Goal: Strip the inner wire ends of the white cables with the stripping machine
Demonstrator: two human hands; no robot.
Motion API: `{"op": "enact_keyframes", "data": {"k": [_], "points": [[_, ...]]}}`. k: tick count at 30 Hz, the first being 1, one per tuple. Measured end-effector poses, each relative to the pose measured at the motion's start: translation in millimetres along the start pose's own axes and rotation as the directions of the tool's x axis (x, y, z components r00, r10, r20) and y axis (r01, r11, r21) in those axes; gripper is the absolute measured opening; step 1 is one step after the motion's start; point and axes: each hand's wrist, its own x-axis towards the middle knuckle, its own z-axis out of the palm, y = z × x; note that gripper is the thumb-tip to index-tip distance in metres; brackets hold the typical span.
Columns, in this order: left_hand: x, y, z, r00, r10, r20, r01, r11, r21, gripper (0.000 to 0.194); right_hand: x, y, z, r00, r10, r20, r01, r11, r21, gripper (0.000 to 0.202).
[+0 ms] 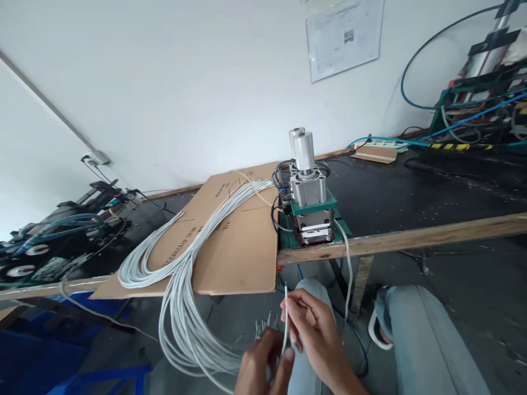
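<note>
A white cable (285,314) stands nearly upright between my hands, its dark-tipped end pointing up. My right hand (315,334) pinches it just below the tip, between thumb and fingers. Lower down, my left hand (263,365) is closed around the same cable; part of its grip is hidden. Several thin cable ends (263,325) show behind my left hand. From the cardboard sheet (242,258), a thick bundle of white cables (191,255) loops down over the table edge towards my left hand.
A small pneumatic press (310,189) with two knurled cylinders stands at the table's front edge (411,233). Other machines sit at far left (53,236) and far right (481,77). A power strip (381,145) lies by the wall. Blue plastic (41,351) is at lower left.
</note>
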Motion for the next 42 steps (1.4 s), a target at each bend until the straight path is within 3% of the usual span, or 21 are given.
{"op": "enact_keyframes", "data": {"k": [2,4,7,9,20,27,35,42], "points": [[7,12,-11.6,0.989,-0.064,-0.136,0.054,0.996,-0.075,0.034,-5,4,-3,0.998,0.017,0.059,-0.018,1.000,0.025,0.044],[17,25,-20.3,0.975,-0.128,-0.179,0.099,0.982,-0.163,0.030,-13,7,-6,0.991,0.041,0.128,-0.046,0.999,0.030,0.043],[32,36,-22.7,0.987,-0.160,0.009,0.154,0.929,-0.336,0.033,-21,10,-8,0.981,0.056,0.187,-0.061,0.998,0.020,0.043],[38,37,-20.1,0.984,-0.158,0.079,0.177,0.896,-0.408,0.034,-23,12,-8,0.979,0.058,0.197,-0.063,0.998,0.023,0.042],[44,30,-25.2,0.980,-0.078,0.184,0.159,0.863,-0.479,0.018,-19,-7,-17,0.956,0.076,0.282,-0.038,0.990,-0.137,0.046],[49,34,-28.9,0.986,0.018,0.168,0.044,0.933,-0.358,0.011,-18,-12,-22,0.942,0.111,0.317,-0.066,0.986,-0.151,0.043],[52,37,-28.9,0.981,0.086,0.176,-0.040,0.968,-0.247,0.016,-27,-16,-22,0.965,-0.006,0.262,0.125,0.890,-0.439,0.029],[54,43,-35.4,0.947,0.127,0.293,-0.129,0.992,-0.015,0.023,-27,-32,-24,0.952,0.014,0.306,0.164,0.820,-0.548,0.027]]}}
